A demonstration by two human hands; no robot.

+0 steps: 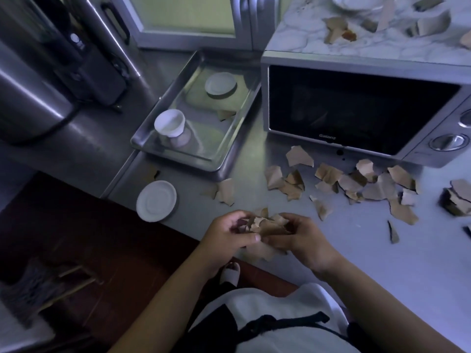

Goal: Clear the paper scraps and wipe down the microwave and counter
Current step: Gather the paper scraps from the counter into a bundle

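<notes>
At the counter's front edge my left hand [229, 231] and my right hand [302, 236] together hold a bunch of torn brown paper scraps [267, 226], fingers curled round it. Several more brown scraps [356, 184] lie scattered on the steel counter [382, 250] in front of the silver microwave [356, 110]. More scraps [339, 30] lie on the marble-patterned cover on the microwave's top. One scrap [225, 114] lies in the metal tray.
A steel tray [163, 146] left of the microwave holds a white cup [169, 123] and a white lid [220, 84]. A white saucer [156, 201] sits near the counter edge. Large steel urns [33, 98] stand at the left. A white dish [356, 3] sits on the microwave's top.
</notes>
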